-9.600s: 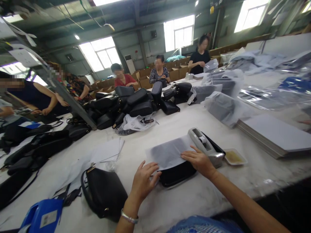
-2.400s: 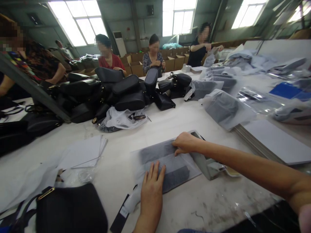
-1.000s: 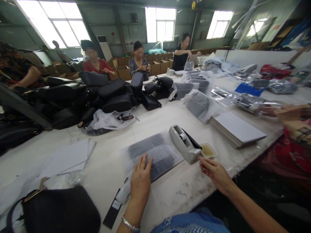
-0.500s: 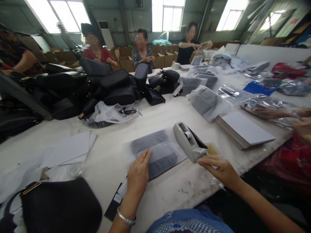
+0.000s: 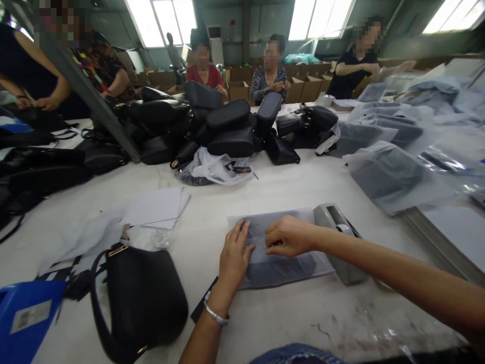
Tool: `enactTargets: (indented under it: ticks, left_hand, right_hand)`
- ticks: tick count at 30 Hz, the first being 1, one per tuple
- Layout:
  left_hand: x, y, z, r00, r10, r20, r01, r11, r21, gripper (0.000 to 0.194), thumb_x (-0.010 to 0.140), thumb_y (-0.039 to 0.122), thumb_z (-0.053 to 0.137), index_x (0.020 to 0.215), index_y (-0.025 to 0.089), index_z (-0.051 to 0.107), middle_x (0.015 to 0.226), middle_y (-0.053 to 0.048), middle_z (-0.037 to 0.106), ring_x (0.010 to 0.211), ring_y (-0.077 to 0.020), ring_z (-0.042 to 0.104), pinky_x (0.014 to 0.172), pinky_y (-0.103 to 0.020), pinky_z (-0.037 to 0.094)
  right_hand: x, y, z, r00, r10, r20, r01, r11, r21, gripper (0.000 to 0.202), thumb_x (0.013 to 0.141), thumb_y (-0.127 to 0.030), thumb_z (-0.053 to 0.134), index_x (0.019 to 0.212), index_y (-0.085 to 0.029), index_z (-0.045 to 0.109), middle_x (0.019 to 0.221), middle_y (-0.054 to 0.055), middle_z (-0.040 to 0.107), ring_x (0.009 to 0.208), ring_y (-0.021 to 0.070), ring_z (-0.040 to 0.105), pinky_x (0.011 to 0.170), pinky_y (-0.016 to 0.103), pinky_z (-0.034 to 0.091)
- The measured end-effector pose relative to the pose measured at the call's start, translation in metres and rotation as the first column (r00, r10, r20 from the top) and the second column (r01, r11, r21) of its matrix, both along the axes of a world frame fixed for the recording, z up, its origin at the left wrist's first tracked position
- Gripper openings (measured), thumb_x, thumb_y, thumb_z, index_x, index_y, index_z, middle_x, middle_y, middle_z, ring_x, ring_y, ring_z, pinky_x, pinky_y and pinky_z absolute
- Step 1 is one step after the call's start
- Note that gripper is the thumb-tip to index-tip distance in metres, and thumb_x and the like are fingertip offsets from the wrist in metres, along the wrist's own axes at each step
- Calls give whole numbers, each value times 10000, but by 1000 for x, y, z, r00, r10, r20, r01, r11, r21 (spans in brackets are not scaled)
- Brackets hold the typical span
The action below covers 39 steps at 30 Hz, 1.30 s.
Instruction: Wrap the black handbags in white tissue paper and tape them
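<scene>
A wrapped bag (image 5: pixel 282 265), dark inside a sheet of thin white paper, lies flat on the white table (image 5: pixel 303 187) just in front of the person, near the table's close edge. The left hand (image 5: pixel 235 253) rests on its left end, palm down, fingers spread flat and gripping nothing. The right hand (image 5: pixel 288 236) sits on top of the wrap at about 2 o'clock from the left hand, almost touching it; its fingers are curled in with the tips pressed to the paper, and whether they pinch anything cannot be told.

At 3 o'clock from the wrapped bag, touching its paper, stands a grey tape dispenser (image 5: pixel 339 237). At 9 o'clock, near the left wrist, a black handbag (image 5: pixel 146 298) lies on its side with its strap looped out. Further on at 8 o'clock is a blue bag (image 5: pixel 28 323) bearing a white label. At 10 o'clock a stack of white paper sheets (image 5: pixel 157 207) lies flat. At 12 o'clock, well apart, black handbags are heaped in a pile (image 5: pixel 212 131). At 2 o'clock more bags in white wrapping (image 5: pixel 390 174) lie in a loose row. Several people sit or stand along the far side of the table.
</scene>
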<state>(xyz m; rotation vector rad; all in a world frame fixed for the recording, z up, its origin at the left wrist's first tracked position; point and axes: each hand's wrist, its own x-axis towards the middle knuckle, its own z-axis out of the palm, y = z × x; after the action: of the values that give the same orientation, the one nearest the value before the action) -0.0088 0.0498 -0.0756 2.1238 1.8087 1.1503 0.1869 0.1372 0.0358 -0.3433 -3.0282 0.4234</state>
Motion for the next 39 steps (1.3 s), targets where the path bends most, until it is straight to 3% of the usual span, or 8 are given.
enactTargets:
  ticks: [12,17,21,25,29,32,35,39]
  left_hand:
    - [-4,3,-19,913,42,406,33,984,-177,738,855,201,642,1512,235,308,1580,-73,326,1463,-221,280,1210,-426,268]
    - [-4,1,-17,882,42,470,46,984,-174,711,864,247,632,1507,251,327,1581,-62,325,1462,-228,282,1208,-426,266]
    - [-4,2,-17,866,45,499,50,983,-176,719,848,266,652,1499,232,347,1572,-70,342,1457,-232,289,1208,-420,263]
    - [-8,4,-17,839,23,543,87,980,-177,745,836,287,660,1504,210,337,1562,-93,357,1446,-253,311,1179,-435,319]
    - [-7,0,-9,882,72,466,-5,990,-144,592,910,259,539,1477,184,387,1533,-105,405,1422,-239,363,1191,-429,306]
    - [6,-5,10,958,153,241,-165,986,33,473,983,202,367,1453,211,425,1540,-79,399,1448,-198,316,1206,-431,278]
    - [25,-5,25,996,63,-66,-54,989,137,491,998,260,393,1488,266,365,1588,-64,309,1490,-233,206,1217,-525,205]
    - [44,10,21,960,-88,-267,97,995,23,619,925,434,565,1493,304,357,1612,-96,223,1494,-338,134,1175,-669,140]
  right_hand:
    - [-74,9,9,851,-112,512,-89,932,352,273,834,-393,698,962,-153,719,772,103,714,770,264,686,616,296,407]
    - [-72,27,14,862,-259,436,88,924,373,674,690,-610,777,1164,-157,623,867,119,719,813,297,688,629,296,408]
    - [-49,48,11,869,-393,300,270,886,377,561,759,-685,678,1016,-189,639,796,82,709,770,285,681,579,284,370]
    - [-11,37,6,799,-600,39,541,745,391,247,967,-415,527,1004,-195,631,897,62,719,800,238,678,616,295,421]
    - [30,-16,-20,831,-506,-230,552,800,236,228,981,-327,515,1131,-194,624,1120,81,690,1039,228,639,883,348,503]
    - [55,-64,-54,854,-410,-320,484,851,201,368,954,-305,553,1305,-198,571,1364,108,573,1295,260,493,1076,421,435]
    - [66,-95,-88,878,-389,-279,459,848,263,609,870,-271,648,1446,-212,459,1537,107,376,1436,312,299,1138,523,368]
    - [61,-101,-123,865,-430,-259,497,805,324,816,758,-176,708,1502,-171,374,1581,131,266,1469,351,188,1139,593,332]
